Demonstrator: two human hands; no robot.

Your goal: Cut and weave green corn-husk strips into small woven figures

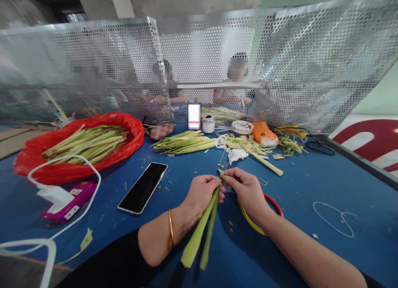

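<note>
Green stalks [199,230] are pinched at the top end by the fingers of the left hand [202,193] and right hand [249,192] above the worktop [311,172], seemingly part-worked, while a leafy heap [90,142] is left in the red bag [137,128].

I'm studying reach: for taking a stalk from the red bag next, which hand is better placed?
Probably the left hand: it is nearer the red bag, on that side. Its fingers grip the held stalks, though, so it would need freeing.
</note>
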